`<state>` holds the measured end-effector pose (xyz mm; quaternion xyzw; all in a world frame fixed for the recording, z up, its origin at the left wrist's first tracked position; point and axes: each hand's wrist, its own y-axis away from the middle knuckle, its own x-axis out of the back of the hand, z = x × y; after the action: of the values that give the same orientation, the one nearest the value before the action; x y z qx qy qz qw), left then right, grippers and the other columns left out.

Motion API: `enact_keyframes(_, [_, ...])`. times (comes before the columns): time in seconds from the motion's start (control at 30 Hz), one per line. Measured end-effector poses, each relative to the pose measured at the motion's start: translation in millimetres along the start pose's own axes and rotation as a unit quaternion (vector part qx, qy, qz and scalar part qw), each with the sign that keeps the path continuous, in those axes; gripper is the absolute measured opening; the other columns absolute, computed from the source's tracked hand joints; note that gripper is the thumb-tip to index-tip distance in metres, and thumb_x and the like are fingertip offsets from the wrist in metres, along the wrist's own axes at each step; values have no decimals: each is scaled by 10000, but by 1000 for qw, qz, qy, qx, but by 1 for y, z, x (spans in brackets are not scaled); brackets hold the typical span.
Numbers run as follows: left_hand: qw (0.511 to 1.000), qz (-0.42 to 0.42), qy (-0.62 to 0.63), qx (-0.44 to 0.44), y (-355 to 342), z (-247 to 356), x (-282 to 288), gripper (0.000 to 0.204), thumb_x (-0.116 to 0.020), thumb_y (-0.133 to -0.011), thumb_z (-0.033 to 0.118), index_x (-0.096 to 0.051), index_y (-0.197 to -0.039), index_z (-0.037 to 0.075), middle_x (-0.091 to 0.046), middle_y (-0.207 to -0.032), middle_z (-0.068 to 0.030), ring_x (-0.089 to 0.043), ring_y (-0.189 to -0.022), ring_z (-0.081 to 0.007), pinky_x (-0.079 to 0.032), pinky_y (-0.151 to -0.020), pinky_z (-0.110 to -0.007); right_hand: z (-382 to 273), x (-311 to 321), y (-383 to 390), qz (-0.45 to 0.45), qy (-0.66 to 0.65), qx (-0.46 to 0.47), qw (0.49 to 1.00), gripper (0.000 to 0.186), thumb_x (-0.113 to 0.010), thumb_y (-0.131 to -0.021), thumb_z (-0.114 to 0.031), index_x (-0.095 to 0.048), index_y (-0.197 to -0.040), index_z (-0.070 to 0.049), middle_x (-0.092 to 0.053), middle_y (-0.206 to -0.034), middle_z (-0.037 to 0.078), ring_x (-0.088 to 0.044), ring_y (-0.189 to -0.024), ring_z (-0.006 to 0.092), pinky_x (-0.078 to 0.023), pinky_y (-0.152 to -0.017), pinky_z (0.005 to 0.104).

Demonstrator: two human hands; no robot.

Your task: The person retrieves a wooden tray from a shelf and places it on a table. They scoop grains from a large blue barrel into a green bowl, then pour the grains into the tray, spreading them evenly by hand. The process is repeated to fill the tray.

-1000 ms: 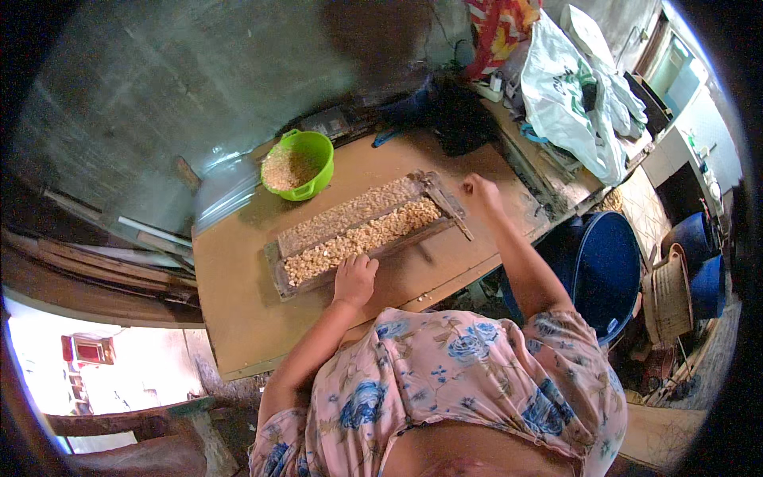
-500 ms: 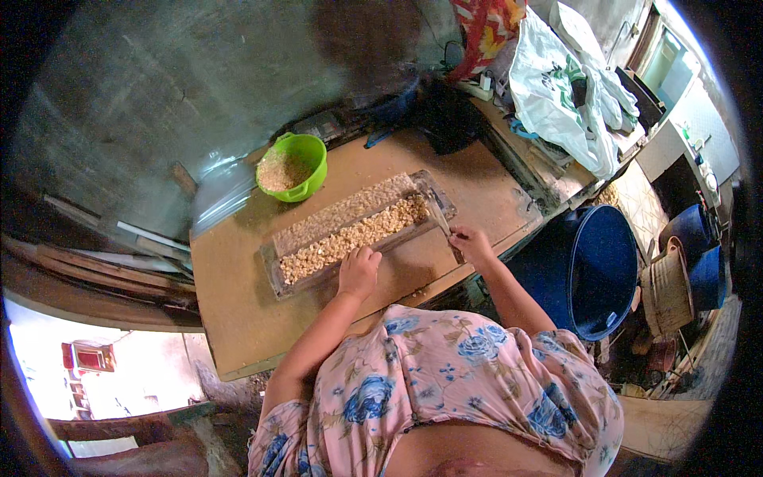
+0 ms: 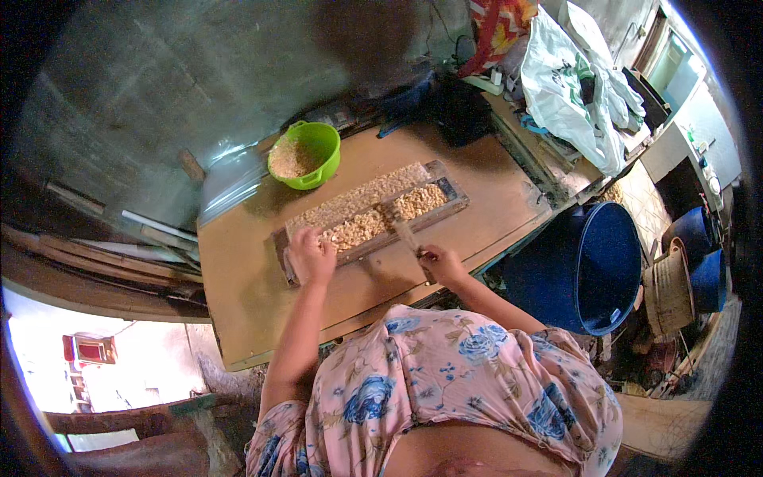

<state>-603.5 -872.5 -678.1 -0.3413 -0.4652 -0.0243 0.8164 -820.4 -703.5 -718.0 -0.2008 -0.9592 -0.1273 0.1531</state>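
A long wooden mould (image 3: 358, 260) lies slantwise on the table. Its near row holds loose tan lumps (image 3: 362, 229), which look like puffed grain or chopped nuts; the lumpy slab (image 3: 358, 195) along the far side is flatter and more even. At the near row's left end, my left hand (image 3: 312, 253) rests with bent fingers slightly apart on the edge and lumps, holding nothing I can see. Closed round the lower end of a flat, narrow wooden stick (image 3: 407, 237) is my right hand (image 3: 442, 265). The stick's far end reaches across the lumps.
A green bowl (image 3: 322, 151) of pale crumbly food stands beyond the mould on the brown table (image 3: 246, 310). Clear plastic sheets (image 3: 230, 187) lie at the far left. A large blue barrel (image 3: 608, 266) stands off the table's right side, below white plastic bags (image 3: 560, 91).
My right hand has brought the stick from the mould's right end leftward across the near row. My left hand has moved left to the mould's left end.
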Motion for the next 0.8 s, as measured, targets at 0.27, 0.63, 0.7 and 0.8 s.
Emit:
enact_keyframes(0.27, [925,-118,43,359,12,-112,-11,644,-587,-727,324,-373,-1241,2,-473,-1188,-174,-459,-1088,-313,-381,-892,-382,56,-21,-27,61,-57,16,996,296,-623,-761,-126,-574,-1034,-24,-628,-819,137,-592,-683,174,-474,-627,314])
enact_keyframes(0.63, [901,-66,245,353,25,-135,-14,480,-605,-696,132,-477,-1135,-11,-607,-875,-123,-582,-741,-172,-461,-672,-294,-35,-150,3,-121,66,90,986,326,-591,-791,-148,-544,-1089,-24,-612,-688,105,-561,-544,154,-456,-489,299])
enact_keyframes(0.7, [886,-85,267,369,18,-118,0,442,-603,-702,129,-490,-1107,-8,-604,-883,-122,-580,-741,-166,-464,-661,-293,-39,-164,9,-124,55,112,984,320,-592,-779,-144,-551,-1079,-38,-624,-723,124,-588,-574,181,-468,-518,309])
enact_keyframes(0.8, [877,-91,293,369,17,-116,3,392,-603,-712,129,-507,-1068,-3,-600,-887,-117,-578,-742,-159,-468,-646,-292,-52,-175,18,-124,86,148,977,304,-598,-756,-158,-569,-1044,-64,-639,-811,144,-620,-665,249,-484,-595,345])
